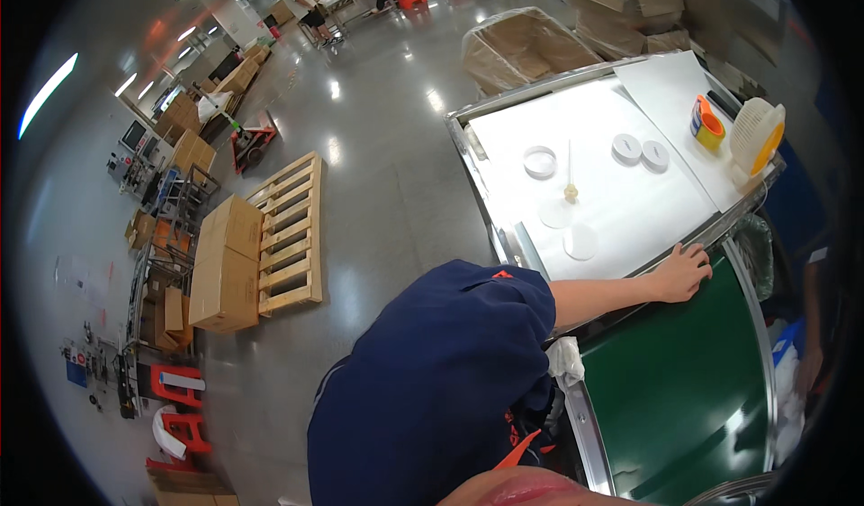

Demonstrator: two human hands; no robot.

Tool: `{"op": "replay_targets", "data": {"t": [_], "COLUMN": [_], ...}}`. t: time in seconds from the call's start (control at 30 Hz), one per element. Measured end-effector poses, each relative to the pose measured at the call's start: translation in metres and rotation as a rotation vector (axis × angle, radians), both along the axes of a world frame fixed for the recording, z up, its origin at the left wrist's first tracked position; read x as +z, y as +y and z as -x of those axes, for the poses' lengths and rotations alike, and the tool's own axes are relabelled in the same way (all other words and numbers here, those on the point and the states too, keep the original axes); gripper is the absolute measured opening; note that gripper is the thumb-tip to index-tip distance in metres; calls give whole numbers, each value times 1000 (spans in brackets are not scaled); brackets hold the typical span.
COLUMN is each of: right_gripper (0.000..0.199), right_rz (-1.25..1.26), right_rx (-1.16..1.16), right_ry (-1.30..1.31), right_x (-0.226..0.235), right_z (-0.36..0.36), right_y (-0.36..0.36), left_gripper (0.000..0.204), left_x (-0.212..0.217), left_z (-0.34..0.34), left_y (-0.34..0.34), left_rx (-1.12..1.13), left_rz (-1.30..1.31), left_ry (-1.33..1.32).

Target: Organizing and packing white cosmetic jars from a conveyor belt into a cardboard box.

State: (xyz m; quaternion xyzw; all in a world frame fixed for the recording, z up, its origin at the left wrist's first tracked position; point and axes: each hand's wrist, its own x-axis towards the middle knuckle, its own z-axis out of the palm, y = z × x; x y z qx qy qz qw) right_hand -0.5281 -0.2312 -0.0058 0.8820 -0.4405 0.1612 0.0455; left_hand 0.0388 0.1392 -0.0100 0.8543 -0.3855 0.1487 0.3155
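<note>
My left hand (681, 274) lies palm down across the metal rim between a white-covered worktop (504, 128) and a green conveyor belt (675, 389). Its fingers are slightly bent and spread, with nothing seen in them. On the worktop, a white ring (540, 162) sits left of a thin upright-looking stick with a yellowish base (571, 191). Two white round lids (627, 149) lie side by side further right. Nearer are a pale round disc (580, 242) and a fainter disc (555, 212). My right hand is not seen.
An orange tape roll (707, 125) and a white perforated basket (758, 137) stand at the worktop's right end. Plastic-covered cartons (526, 47) are behind it. To the left are a wooden pallet (292, 236), large cartons (225, 263) and red stools (180, 385). People sit far back.
</note>
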Motion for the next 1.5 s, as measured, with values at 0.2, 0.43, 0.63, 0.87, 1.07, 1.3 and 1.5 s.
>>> {"op": "replay_targets", "data": {"t": [0.2,0.43,0.63,0.87,1.07,1.3,1.5], "right_gripper": [28,29,51,74,82,76,69], "right_rz": [52,3,141,7,-1,-145,6], "right_rx": [26,44,168,-57,25,261,59], "right_ry": [23,33,54,200,255,111,273], "right_x": [-11,-1,-2,44,14,28,-4], "right_z": [6,1,-2,-88,-113,-121,-107], "right_y": [-9,2,5,41,0,1,-33], "left_gripper": [31,30,30,27,26,25,25], "left_x": [2,1,2,1,2,2,4], "left_z": [1,0,2,2,1,3,5], "left_y": [1,1,0,0,0,1,-3], "left_rx": [-10,1,-3,-8,-5,0,2], "left_rz": [-2,29,31,54,76,71,84], "left_ry": [45,18,17,40,21,37,17]}}
